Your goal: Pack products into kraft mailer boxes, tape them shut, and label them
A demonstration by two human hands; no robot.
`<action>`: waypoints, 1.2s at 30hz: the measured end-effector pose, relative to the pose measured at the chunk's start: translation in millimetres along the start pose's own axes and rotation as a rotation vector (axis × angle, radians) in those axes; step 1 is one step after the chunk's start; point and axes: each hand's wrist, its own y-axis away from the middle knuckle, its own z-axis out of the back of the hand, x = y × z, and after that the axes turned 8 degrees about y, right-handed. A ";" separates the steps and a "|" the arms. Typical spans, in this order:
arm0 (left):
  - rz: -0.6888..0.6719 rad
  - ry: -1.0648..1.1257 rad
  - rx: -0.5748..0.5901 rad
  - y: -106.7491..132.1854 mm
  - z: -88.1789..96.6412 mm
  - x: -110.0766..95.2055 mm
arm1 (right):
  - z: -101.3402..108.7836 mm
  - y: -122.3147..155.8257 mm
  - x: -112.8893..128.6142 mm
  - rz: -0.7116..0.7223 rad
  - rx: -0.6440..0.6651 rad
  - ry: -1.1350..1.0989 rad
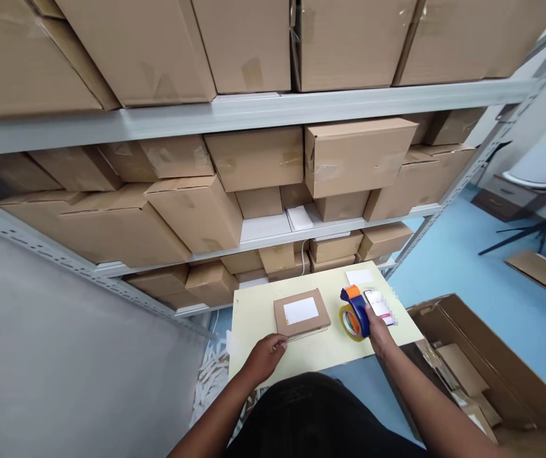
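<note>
Cardboard boxes point(258, 156) are crowding a pale metal rack point(254, 117).
They are filling its shelves across the upper and middle frame; a large open carton point(497, 356) is standing at lower right, holding flat packages point(462, 369); a cardboard piece point(540, 273) is lying on the blue floor point(459, 254) at far right; white scraps point(210, 378) are heaping lower left of centre.

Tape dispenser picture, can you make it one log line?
left hand: at corner of box; right hand: holds tape dispenser; box: on table, label up

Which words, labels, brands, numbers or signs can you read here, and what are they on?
No text is readable.
White label on the small cardboard box: too small to read.
Phone screen: too blurred.
Tape dispenser: none legible.
White paper: nothing legible.
Shelf boxes: no legible print.
</note>
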 end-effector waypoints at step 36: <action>0.075 -0.766 0.431 -233.8 -126.8 -92.7 | 41.8 96.5 -92.8 -0.442 0.232 -0.164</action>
